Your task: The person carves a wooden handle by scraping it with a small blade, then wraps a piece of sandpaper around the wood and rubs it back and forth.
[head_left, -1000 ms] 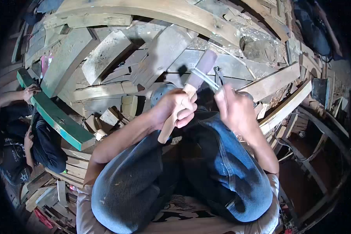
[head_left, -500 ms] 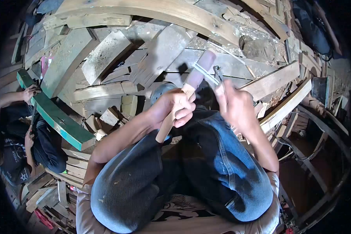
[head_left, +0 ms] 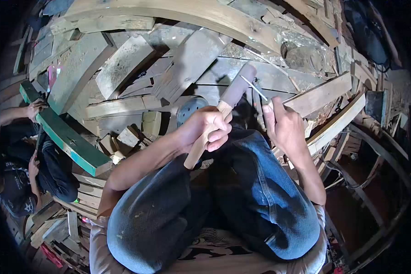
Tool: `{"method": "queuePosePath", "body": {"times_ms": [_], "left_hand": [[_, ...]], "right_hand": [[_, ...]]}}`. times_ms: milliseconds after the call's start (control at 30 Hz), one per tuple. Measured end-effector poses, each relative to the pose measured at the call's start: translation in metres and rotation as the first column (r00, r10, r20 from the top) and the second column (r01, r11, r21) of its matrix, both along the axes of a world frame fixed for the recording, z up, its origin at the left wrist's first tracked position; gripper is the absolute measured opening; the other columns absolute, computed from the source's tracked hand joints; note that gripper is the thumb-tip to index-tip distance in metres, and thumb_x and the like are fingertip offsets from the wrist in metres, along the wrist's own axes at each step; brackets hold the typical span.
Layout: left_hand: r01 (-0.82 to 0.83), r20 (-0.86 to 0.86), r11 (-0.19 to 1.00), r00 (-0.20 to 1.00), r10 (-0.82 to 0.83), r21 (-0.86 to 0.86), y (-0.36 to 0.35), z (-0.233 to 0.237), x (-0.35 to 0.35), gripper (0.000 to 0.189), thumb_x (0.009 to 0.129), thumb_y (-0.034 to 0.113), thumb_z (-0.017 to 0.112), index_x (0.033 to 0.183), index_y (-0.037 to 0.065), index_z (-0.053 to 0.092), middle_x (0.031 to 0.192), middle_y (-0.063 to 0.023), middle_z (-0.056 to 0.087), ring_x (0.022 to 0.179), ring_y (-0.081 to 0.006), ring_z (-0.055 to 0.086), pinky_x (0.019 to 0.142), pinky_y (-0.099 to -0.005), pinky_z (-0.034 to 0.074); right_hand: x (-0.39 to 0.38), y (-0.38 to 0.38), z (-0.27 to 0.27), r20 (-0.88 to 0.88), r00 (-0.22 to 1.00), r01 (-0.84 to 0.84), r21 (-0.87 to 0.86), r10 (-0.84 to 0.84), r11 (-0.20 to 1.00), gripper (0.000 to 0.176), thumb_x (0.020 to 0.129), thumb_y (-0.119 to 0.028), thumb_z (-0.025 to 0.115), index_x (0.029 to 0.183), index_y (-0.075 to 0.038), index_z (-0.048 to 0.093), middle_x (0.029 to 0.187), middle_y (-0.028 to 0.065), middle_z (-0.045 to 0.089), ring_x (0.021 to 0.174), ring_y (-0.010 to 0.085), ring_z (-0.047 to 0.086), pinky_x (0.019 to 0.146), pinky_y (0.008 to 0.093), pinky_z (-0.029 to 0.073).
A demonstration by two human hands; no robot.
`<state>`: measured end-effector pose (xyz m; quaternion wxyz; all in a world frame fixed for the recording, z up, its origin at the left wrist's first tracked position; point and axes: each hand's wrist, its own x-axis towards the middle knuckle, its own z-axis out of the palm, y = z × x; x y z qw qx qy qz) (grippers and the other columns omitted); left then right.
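Observation:
My left hand (head_left: 208,129) is wrapped round the bare wooden handle of a stick (head_left: 194,154). The stick's upper end carries a thick greyish-purple cylinder (head_left: 238,88) and tilts up to the right. Beside it on the right, my right hand (head_left: 283,122) is closed in a pinch round the end of a thin tool (head_left: 254,88). The tool's slim light shaft points up and left, its tip at the cylinder; whether it touches cannot be told. My fingers hide the rest of the tool.
Wooden boards (head_left: 192,57) and offcuts lie on the floor ahead. At the left, a person (head_left: 36,160) holds a green beam (head_left: 68,137). A round blue-grey object (head_left: 190,109) is behind my left hand. Metal framing (head_left: 367,196) stands at the right.
My right hand has moved slightly right and down, away from the cylinder, and its tool is now at a different angle. The stick has shifted slightly in my left hand.

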<state>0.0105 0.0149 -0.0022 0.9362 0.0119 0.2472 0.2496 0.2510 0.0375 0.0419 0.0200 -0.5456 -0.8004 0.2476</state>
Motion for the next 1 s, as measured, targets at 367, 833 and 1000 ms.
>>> {"method": "queuePosePath", "body": {"times_ms": [367, 833, 1000], "left_hand": [[0.012, -0.054, 1.000, 0.998, -0.012, -0.009, 0.000, 0.012, 0.001, 0.014, 0.077, 0.011, 0.055, 0.074, 0.010, 0.041, 0.050, -0.0009, 0.040, 0.036, -0.0145, 0.041, 0.033, -0.0257, 0.038], [-0.027, 0.033, 0.999, 0.999, 0.028, -0.045, -0.003, 0.005, -0.004, 0.015, 0.078, 0.012, 0.056, 0.078, 0.010, 0.041, 0.052, -0.0023, 0.043, 0.039, -0.0163, 0.046, 0.037, -0.0273, 0.040], [-0.023, 0.049, 1.000, 0.999, 0.024, -0.012, 0.000, 0.004, -0.004, 0.015, 0.078, 0.012, 0.056, 0.077, 0.010, 0.042, 0.052, -0.0021, 0.044, 0.039, -0.0156, 0.046, 0.036, -0.0271, 0.039]], "right_hand": [[-0.003, -0.019, 0.010, -0.065, 0.986, -0.151, 0.021, 0.152, 0.988, 0.028, 0.100, -0.030, 0.053, 0.094, -0.002, 0.055, 0.063, 0.0179, 0.061, 0.049, 0.0352, 0.063, 0.045, 0.0455, 0.051], [-0.001, -0.017, 0.018, 0.023, 0.986, -0.166, -0.025, 0.166, 0.986, 0.030, 0.100, -0.032, 0.052, 0.095, -0.002, 0.053, 0.063, 0.0173, 0.060, 0.048, 0.0355, 0.062, 0.043, 0.0447, 0.049], [0.006, 0.000, 0.008, 0.105, 0.994, -0.037, 0.022, 0.035, 0.999, 0.032, 0.100, -0.032, 0.053, 0.093, -0.001, 0.054, 0.066, 0.0176, 0.063, 0.050, 0.0353, 0.063, 0.044, 0.0455, 0.050]]}}
